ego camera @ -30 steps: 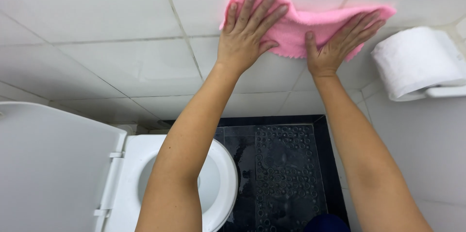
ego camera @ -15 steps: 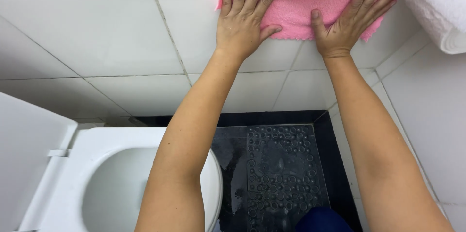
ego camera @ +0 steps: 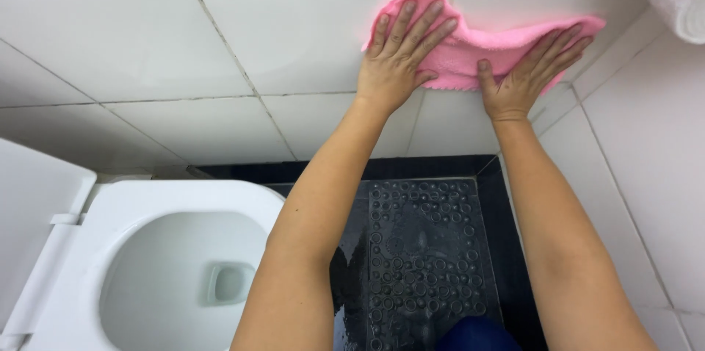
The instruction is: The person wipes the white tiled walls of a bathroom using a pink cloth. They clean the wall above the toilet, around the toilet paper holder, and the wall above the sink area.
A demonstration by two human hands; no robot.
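I've got both hands flat on the pink cloth (ego camera: 481,50) — left hand (ego camera: 393,64) and right hand (ego camera: 518,79) with fingers spread, pressing it against the white wall tile (ego camera: 220,35). Toilet (ego camera: 147,248) sits below-left of my grip — wet black floor (ego camera: 418,263) straight beneath.

White tiled walls (ego camera: 220,42) meet a dark wet floor (ego camera: 426,263); an open white toilet (ego camera: 147,248) stands at left.
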